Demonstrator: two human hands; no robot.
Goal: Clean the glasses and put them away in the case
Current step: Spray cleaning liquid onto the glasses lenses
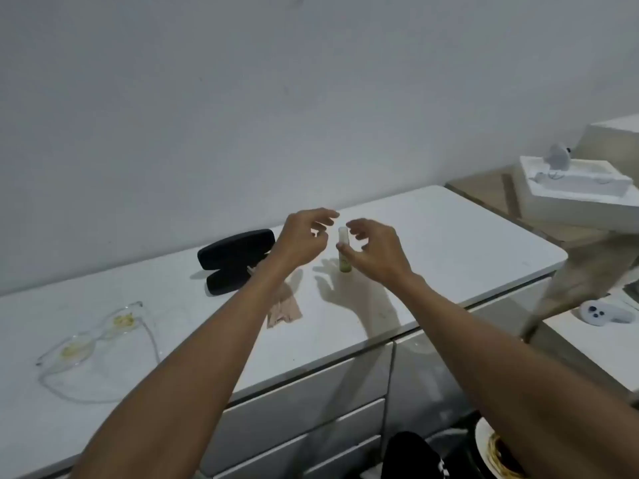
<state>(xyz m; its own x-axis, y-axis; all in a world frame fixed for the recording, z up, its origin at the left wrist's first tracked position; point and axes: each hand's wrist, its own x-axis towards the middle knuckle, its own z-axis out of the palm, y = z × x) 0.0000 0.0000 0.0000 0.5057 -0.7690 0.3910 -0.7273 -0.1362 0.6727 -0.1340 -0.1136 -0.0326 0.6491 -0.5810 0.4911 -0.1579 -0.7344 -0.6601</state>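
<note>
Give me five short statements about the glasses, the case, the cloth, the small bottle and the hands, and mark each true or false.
1. The glasses lie on the white counter, with yellowish smears on both lenses. True.
2. The black case is closed. False: it lies open.
3. The small bottle stands upright between the left hand and the right hand. True.
4. The left hand holds the cloth. False: the cloth lies on the counter, partly behind the left forearm.
5. The glasses are inside the case. False: they lie well apart from it, nearer the camera.
</note>
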